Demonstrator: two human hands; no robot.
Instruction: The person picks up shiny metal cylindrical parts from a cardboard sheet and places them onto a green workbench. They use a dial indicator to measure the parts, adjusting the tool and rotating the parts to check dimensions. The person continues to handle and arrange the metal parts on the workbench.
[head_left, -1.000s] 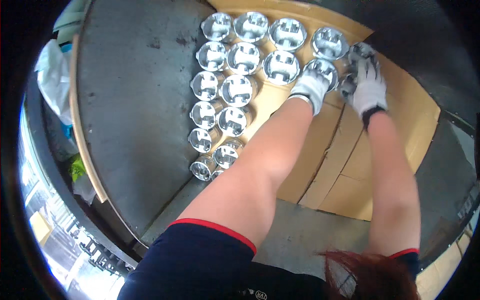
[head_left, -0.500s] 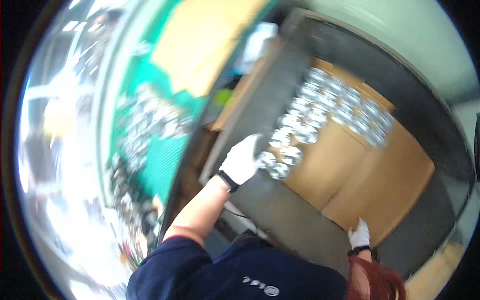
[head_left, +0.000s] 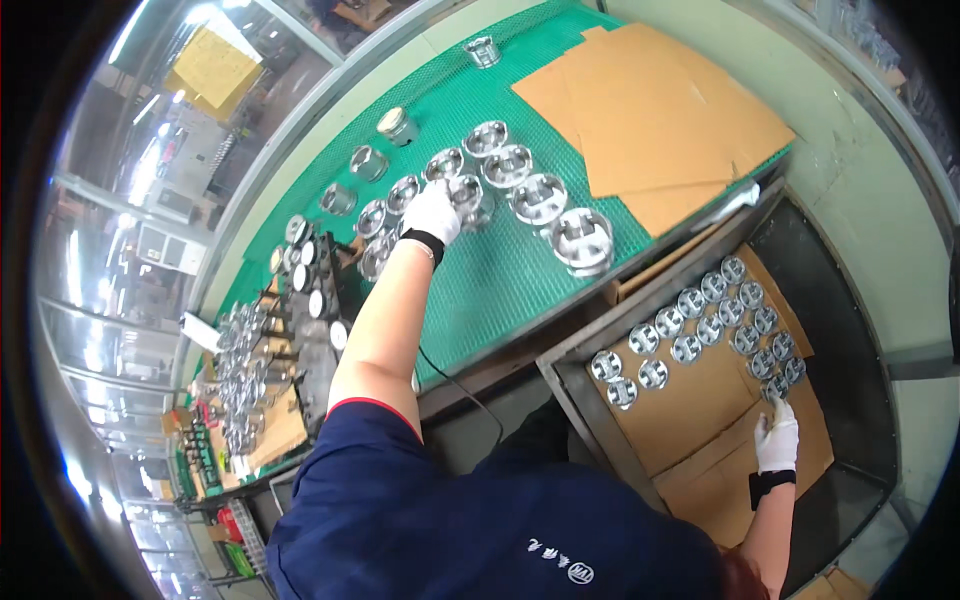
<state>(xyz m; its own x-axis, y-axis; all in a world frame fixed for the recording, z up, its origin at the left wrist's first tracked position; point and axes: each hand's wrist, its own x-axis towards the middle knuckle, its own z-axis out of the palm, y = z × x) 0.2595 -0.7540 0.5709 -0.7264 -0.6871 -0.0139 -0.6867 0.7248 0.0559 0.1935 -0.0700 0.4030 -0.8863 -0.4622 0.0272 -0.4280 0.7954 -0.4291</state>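
My left hand (head_left: pixel 432 213), in a white glove, reaches over the green mat with its fingers closed on a shiny metal piston (head_left: pixel 466 196). Other pistons stand around it, among them a large one (head_left: pixel 582 240) nearer the mat's edge. On the right, my gloved right hand (head_left: pixel 777 440) is inside the metal bin, thumb and fingers pinched at a piston (head_left: pixel 775 387) at the near end of a row. Several pistons lie in rows on the bin's cardboard sheet (head_left: pixel 700 405), hollow undersides facing up.
Brown cardboard sheets (head_left: pixel 670 110) lie on the far right of the green mat (head_left: pixel 480 320). The bin's dark metal wall (head_left: pixel 570 400) borders the bench. A dark rack with pistons (head_left: pixel 318 303) stands at left. A cable (head_left: pixel 470 385) hangs off the bench's front edge.
The view has swung left toward the bench. My left hand has left the bin's wall and now holds a piston on the mat. My right hand has moved from bare cardboard to the piston row.
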